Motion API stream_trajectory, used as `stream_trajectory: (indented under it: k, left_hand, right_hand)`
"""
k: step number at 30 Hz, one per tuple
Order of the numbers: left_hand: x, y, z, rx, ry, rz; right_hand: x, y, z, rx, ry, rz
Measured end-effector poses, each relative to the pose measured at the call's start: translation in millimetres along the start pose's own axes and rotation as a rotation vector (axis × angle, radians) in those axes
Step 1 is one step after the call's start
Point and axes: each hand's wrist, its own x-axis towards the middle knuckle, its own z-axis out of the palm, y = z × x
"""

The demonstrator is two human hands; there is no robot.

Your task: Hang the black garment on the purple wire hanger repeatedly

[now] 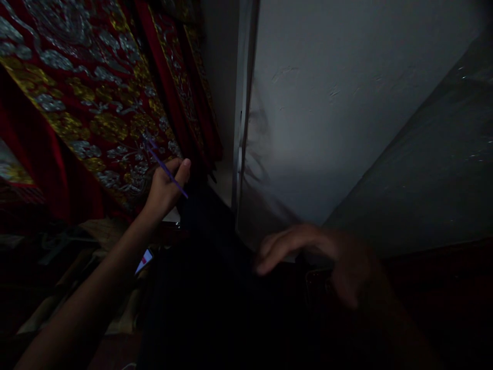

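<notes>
My left hand [169, 187] is closed around a thin purple stick [164, 165], thumb pointing up. The stick's upper end, with a small side piece, lies before a red cloth [111, 108] covered in gold and silver floral embroidery. What the stick is, I cannot make out. Lower right, my right hand [304, 252] hangs over dark fabric [223, 246], slightly blurred. Its fingers curve down to the left, the thumb stands apart, and nothing shows between them. Whether its fingertips touch the fabric is hard to tell in the dim light.
A pale wall panel [308, 113] with a metal edge strip [243, 103] rises beyond my hands. At right stands a grey, shiny sheet-like surface [431, 154]. A lit phone screen [144, 261] shows below my left forearm, among dim clutter. More red embroidered cloth [192, 77] hangs behind.
</notes>
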Motion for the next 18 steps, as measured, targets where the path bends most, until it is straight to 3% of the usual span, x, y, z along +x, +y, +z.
stream_trajectory:
  k: [7,11,14,16,18]
  left_hand:
    - [-23.1,38.9,22.0,-0.335,-0.046,0.048]
    - [-44.0,68.9,34.8,-0.703,-0.301,-0.083]
    - [-58.7,86.9,37.4,-0.902,-0.492,-0.197]
    - [-65.0,87.6,35.9,-0.951,-0.562,-0.238]
    - [-69.7,75.7,33.7,-0.942,-0.627,-0.248]
  right_hand:
    - [12.9,33.9,51.4,-0.571,-0.133,-0.133]
    - [18.2,57.6,64.6,-0.801,-0.063,-0.299]
    - [15.2,74.3,70.7,-0.789,0.074,-0.512]
    - [11.3,80.2,72.3,-0.772,0.126,-0.583]
    - [6.5,80.7,69.3,-0.786,0.132,-0.564]
